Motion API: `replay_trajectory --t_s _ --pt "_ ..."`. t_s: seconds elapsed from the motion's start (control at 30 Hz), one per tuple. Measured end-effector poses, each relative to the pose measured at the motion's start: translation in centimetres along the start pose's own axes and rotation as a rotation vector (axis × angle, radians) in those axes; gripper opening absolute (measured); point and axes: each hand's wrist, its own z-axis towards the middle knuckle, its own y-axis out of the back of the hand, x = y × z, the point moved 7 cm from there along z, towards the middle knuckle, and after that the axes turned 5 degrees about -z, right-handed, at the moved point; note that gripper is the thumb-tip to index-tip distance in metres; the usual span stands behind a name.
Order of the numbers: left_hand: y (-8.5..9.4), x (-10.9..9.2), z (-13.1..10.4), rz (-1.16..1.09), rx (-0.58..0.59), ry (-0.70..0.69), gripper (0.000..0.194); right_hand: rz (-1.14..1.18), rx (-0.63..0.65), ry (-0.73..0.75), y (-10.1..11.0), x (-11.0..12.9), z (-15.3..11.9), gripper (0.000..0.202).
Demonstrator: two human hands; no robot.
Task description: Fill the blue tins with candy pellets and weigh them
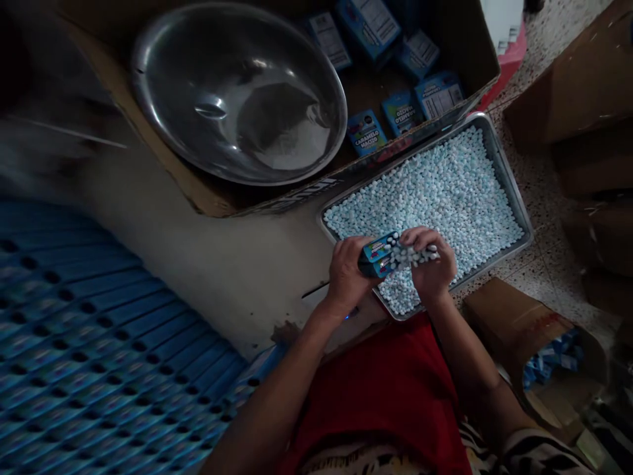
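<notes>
My left hand [343, 267] is wrapped round a small blue candy box [377, 249], perhaps two held together, tilted toward my right hand. Cupped beside its open end, my right hand [436, 272] holds a handful of white and pale blue candies [420, 254]. Some of these candies lie at the mouth of the box, between the two hands. Both hands are over the near edge of a metal tray [524, 221] filled with the same candies [445, 185]. The inside of the held box is mostly hidden.
Behind the tray, a cardboard carton [143, 155] holds a steel bowl [237, 99] and several blue candy boxes [366, 134]. Rows of blue boxes [99, 343] are stacked at the left. At the right, an open cardboard box [514, 316] contains small blue packs [556, 356].
</notes>
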Motion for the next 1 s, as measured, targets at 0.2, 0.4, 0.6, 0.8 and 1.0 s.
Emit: replay_trajectory --t_s 0.2,0.4,0.6,0.8,1.0 --pt "-0.7 -0.9 0.7 -0.074 -0.002 -0.058 0.070 -0.202 -0.093 0.138 -1.3 1.5 0.5 0.048" --pt "-0.9 0.0 1.1 -0.208 0.006 -0.116 0.068 -0.124 0.011 0.160 -2.1 3.5 0.3 0.056" --pt "0.2 2.1 1.7 -0.351 -0.070 0.001 0.076 -0.636 -0.221 0.116 8.5 -0.7 -1.8 0.037" --pt "0.7 2.4 1.5 -0.384 -0.095 -0.061 0.078 -1.001 0.492 0.250 6.4 -9.7 -3.7 0.052" --pt "0.4 3.4 0.2 -0.359 -0.103 -0.026 0.078 -1.290 0.348 0.238 6.5 -10.9 5.0 0.041"
